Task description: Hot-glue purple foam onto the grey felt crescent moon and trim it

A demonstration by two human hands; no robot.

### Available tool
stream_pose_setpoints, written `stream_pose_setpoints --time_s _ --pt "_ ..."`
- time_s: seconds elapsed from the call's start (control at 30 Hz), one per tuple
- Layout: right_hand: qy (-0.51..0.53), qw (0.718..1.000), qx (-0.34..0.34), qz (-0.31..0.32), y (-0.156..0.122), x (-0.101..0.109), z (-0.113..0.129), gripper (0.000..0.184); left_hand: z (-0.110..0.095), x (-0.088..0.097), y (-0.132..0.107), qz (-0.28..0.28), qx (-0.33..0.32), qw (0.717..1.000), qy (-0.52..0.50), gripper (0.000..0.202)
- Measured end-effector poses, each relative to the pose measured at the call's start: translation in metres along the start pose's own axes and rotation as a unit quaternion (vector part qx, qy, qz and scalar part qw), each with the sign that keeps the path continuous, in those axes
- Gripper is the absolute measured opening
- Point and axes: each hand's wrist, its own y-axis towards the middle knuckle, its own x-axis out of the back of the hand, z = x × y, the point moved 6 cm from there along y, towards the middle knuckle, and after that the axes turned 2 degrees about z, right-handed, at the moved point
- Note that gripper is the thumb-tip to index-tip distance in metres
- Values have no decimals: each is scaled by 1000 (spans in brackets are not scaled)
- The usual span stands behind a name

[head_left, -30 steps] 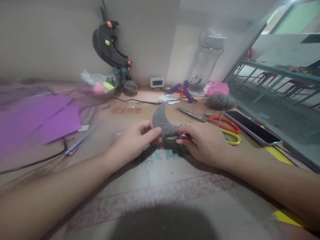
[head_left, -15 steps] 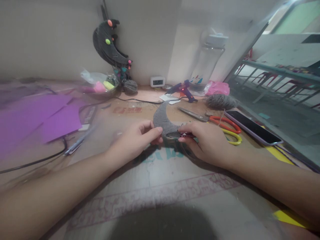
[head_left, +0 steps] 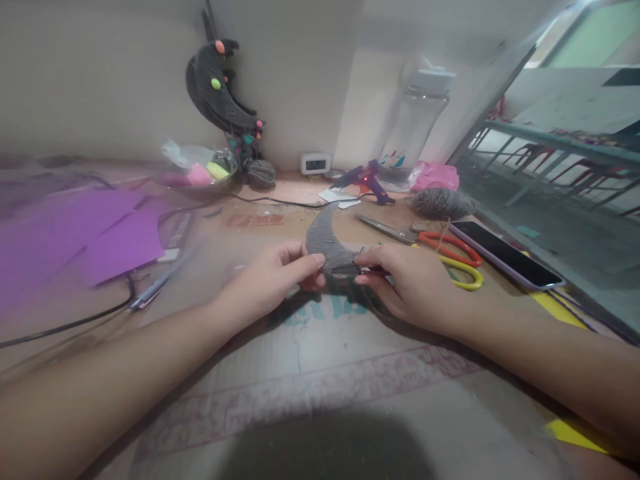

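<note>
A grey yarn-wrapped crescent is held just above the table, its upper tip pointing away from me. My left hand pinches its lower left edge between thumb and fingers. At the crescent's right tip, my right hand is closed, with fingertips on the tip and a small dark reddish item partly hidden between thumb and fingers. Scissors with orange and yellow handles lie just beyond my right hand, partly covered by it. A grey yarn bundle rests farther back.
A blue glue gun with a red light stands by a clear bottle. To the right lies a phone. Purple sheets and a pen are at left. A dark crescent ornament hangs behind a bowl.
My right fingers have shifted very slightly at the crescent's right tip. The crescent and my left hand stay in nearly the same place.
</note>
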Motion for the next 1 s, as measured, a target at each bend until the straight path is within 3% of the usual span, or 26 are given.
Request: stream_pose_setpoints --time_s 0.2,0.37,0.53,0.7,0.83,1.0 --pt "6 1000 -6 11 -1 -2 -1 22 1 -2 -1 32 4 999 -21 25" --pt "10 1000 -2 -2 -1 1 -2 22 -1 -2 -2 28 5 1000 -10 25" --pt "15 999 -26 31 0 1 -4 22 -2 -2 -2 27 9 1000 -5 25" --pt "16 999 -28 8 -2 6 -4 23 -1 1 -1 -8 15 1000 -18 25" --pt "-4 1000 0 -18 0 9 3 26 0 -1 0 -2 8 1000 -13 25" --pt "-22 1000 -12 6 2 4 4 25 -1 -2 0 7 9 1000 -8 26"
